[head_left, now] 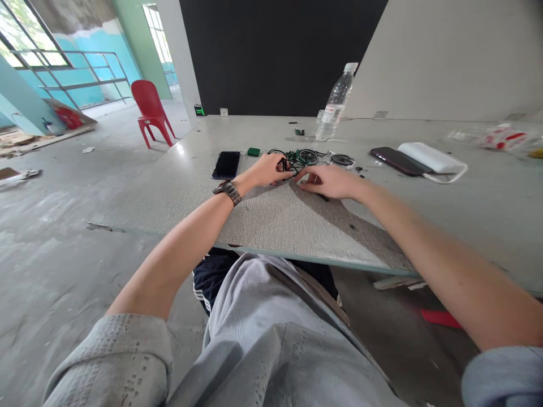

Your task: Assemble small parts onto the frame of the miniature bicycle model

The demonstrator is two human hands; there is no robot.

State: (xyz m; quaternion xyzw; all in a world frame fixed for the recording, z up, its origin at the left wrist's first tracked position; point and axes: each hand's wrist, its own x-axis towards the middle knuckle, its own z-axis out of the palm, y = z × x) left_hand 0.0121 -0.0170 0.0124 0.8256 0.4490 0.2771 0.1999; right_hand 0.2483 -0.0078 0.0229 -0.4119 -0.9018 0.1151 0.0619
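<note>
My left hand point(269, 171), with a watch point(228, 192) on its wrist, is closed around a small black part point(283, 165) in front of a green model bicycle point(292, 156). My right hand point(331, 181) meets it from the other side, fingers curled and fingertips close to the same part. Whatever lies between the right fingertips is too small to make out. A loose small spoked wheel point(343, 160) lies just behind the right hand. Under that hand a dark sliver point(323, 197) shows on the table.
Left of my hands lie a phone point(226, 164) and a green block point(253, 152). A plastic bottle point(335, 104) stands behind. To the right are a dark phone-like slab point(399, 161) and a white power bank point(426, 157) with a cable. A red chair point(151, 107) stands beyond the table point(271, 226).
</note>
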